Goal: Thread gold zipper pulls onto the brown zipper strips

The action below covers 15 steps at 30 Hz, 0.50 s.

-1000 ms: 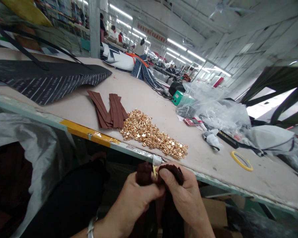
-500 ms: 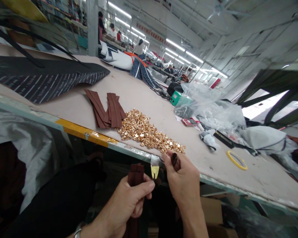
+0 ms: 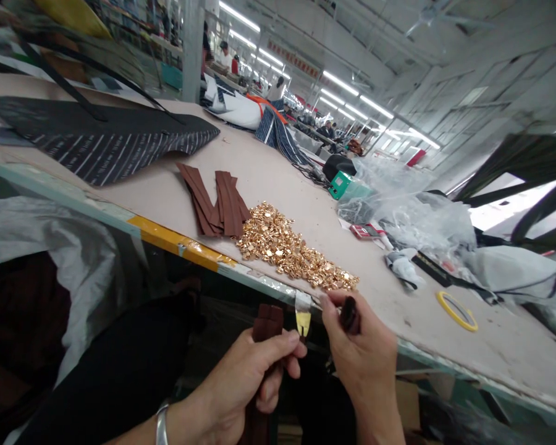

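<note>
My left hand (image 3: 264,371) is closed round a bundle of brown fabric strips (image 3: 267,322), just below the table edge. Its thumb and fingertip pinch beside a yellow notched tab (image 3: 303,321), which is fixed to the edge with clear tape. In my right hand (image 3: 366,346) is a dark brown object with a rounded end (image 3: 349,314); its kind I cannot make out. The right fingertips are at the table edge, by the near end of a heap of small gold metal pieces (image 3: 291,247). More brown strips (image 3: 227,204) lie behind the heap.
A dark striped panel with straps (image 3: 120,142) lies at the left. To the right are a green box (image 3: 341,185), clear plastic bags (image 3: 412,210), a red packet (image 3: 367,232) and a yellow tape roll (image 3: 456,311). Yellow tape (image 3: 176,246) covers part of the table edge.
The whole view has shifted, so everything appears slightly further right. Both hands keep about the same places at the table edge, still holding the brown strips and the dark object.
</note>
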Each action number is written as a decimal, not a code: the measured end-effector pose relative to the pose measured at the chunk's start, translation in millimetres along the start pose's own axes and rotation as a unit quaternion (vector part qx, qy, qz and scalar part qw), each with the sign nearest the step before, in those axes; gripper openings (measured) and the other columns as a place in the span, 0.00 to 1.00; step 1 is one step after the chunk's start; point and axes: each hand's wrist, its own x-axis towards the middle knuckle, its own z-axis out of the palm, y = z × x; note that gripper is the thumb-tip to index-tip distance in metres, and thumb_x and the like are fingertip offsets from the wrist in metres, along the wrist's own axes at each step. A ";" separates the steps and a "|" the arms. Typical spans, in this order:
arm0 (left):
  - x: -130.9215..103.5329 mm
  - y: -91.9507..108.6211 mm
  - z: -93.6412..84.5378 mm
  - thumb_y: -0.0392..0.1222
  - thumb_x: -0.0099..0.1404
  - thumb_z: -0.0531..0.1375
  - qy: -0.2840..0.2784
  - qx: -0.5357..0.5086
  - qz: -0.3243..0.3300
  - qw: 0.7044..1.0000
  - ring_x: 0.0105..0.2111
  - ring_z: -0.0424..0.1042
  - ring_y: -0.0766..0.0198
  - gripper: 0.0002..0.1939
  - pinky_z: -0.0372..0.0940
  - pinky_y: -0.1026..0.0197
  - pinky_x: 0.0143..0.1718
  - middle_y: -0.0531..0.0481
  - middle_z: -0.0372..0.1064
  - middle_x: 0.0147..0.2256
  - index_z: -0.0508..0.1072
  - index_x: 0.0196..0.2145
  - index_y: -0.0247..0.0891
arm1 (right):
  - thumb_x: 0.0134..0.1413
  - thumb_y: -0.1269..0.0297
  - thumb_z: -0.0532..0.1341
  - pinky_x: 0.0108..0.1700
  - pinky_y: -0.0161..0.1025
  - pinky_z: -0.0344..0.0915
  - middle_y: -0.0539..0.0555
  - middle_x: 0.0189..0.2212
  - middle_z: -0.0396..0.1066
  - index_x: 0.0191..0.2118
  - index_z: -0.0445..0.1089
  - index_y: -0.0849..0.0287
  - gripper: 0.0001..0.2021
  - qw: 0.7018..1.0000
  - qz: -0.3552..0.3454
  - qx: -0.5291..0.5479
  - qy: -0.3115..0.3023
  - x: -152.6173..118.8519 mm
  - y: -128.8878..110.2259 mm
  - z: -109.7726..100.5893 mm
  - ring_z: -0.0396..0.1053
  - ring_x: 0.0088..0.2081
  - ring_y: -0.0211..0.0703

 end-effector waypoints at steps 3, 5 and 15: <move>0.3 -1.4 -1.5 0.50 0.62 0.60 -0.035 -0.014 -0.016 0.999 0.11 0.49 0.80 0.15 0.44 0.69 0.15 0.54 0.68 0.24 0.75 0.31 0.33 | 0.57 0.68 0.63 0.29 0.29 0.65 0.46 0.27 0.74 0.39 0.69 0.54 0.04 0.993 -0.047 0.101 -0.048 -12.4 -4.7 -15.6 0.71 0.25 0.35; 1.1 -2.5 -2.8 0.50 0.60 0.62 -0.044 -0.024 -0.023 0.998 0.11 0.48 0.80 0.15 0.43 0.69 0.15 0.56 0.65 0.21 0.74 0.28 0.33 | 0.57 0.73 0.63 0.35 0.28 0.68 0.47 0.31 0.77 0.40 0.69 0.53 0.08 0.978 -0.099 0.156 -0.094 -18.3 -8.4 -21.4 0.75 0.31 0.36; 0.7 -5.8 -0.9 0.45 0.56 0.66 -0.054 -0.025 0.008 0.998 0.13 0.44 0.77 0.11 0.42 0.69 0.16 0.63 0.53 0.13 0.71 0.27 0.35 | 0.55 0.78 0.63 0.41 0.34 0.72 0.48 0.37 0.77 0.38 0.74 0.51 0.11 0.903 0.042 0.409 -0.123 -37.5 -2.7 -2.4 0.75 0.39 0.40</move>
